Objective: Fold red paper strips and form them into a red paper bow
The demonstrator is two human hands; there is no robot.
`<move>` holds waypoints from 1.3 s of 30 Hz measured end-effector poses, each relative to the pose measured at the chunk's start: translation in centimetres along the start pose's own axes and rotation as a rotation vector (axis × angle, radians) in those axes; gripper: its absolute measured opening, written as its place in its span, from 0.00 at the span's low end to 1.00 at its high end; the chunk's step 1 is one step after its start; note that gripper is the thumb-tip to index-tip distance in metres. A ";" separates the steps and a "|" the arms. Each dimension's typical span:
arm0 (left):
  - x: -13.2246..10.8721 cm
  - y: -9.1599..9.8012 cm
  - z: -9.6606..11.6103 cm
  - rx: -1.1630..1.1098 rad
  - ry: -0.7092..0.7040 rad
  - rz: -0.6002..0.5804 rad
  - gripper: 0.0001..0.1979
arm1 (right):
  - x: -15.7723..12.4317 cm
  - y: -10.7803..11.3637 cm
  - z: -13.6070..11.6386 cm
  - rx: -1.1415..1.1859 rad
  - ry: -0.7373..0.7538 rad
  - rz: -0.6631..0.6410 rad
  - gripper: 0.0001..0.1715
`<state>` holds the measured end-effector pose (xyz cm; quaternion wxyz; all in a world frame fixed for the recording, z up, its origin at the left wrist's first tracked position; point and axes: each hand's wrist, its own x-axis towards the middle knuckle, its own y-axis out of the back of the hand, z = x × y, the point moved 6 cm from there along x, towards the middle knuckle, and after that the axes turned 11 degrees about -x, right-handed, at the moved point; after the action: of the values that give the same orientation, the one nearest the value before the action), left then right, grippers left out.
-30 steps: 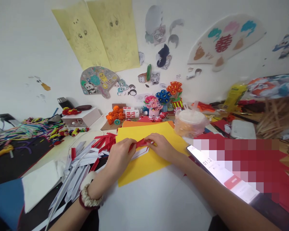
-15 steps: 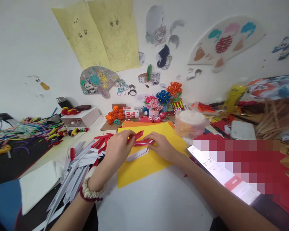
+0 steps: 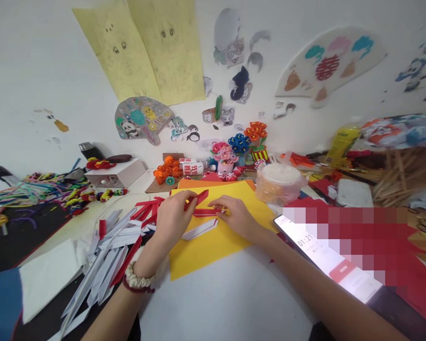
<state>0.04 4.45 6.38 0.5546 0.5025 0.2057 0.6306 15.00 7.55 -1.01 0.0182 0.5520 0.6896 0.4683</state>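
Observation:
My left hand [image 3: 173, 215] pinches one end of a red paper strip [image 3: 200, 197] and lifts it at an angle above a yellow sheet [image 3: 213, 241]. My right hand [image 3: 236, 215] presses its fingertips on the other part of the red strip [image 3: 206, 212], which lies flat on the yellow sheet. A white folded strip [image 3: 200, 228] lies just below the hands. A pile of red and white strips [image 3: 117, 246] lies to the left of my left hand.
A phone [image 3: 326, 258] with a lit screen lies right of my right arm on red paper [image 3: 394, 255]. A bagged cup [image 3: 279, 182] stands behind the yellow sheet. Paper flowers [image 3: 241, 144], a glue bottle [image 3: 193, 167] and pipe cleaners [image 3: 42, 189] line the back and left.
My left hand has lifted the strip's left end up and back, folding it away from the flat part. My right hand stays pressed on the strip.

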 end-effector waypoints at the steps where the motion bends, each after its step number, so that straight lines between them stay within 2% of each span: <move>1: 0.0 0.0 -0.1 -0.001 0.004 0.002 0.10 | 0.0 0.0 0.0 0.000 -0.001 0.003 0.21; 22: -0.3 -0.6 -1.3 -0.041 -0.011 0.008 0.11 | 0.1 0.3 -0.1 -0.013 0.001 0.011 0.19; 29: -0.4 -1.0 -1.0 -0.051 -0.086 -0.059 0.12 | 0.0 0.2 -0.2 0.005 -0.012 0.011 0.12; 35: -2.1 -0.6 0.3 0.196 -0.211 -0.148 0.14 | 0.0 0.2 -0.1 -0.012 -0.009 -0.005 0.11; 39: -4.4 -1.8 1.5 0.403 -0.338 -0.265 0.12 | 0.0 0.1 -0.2 -0.007 0.012 -0.017 0.09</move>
<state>1.70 0.54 3.72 0.5474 0.6692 0.2954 0.4066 14.96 7.43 -0.89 0.0198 0.5433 0.6928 0.4738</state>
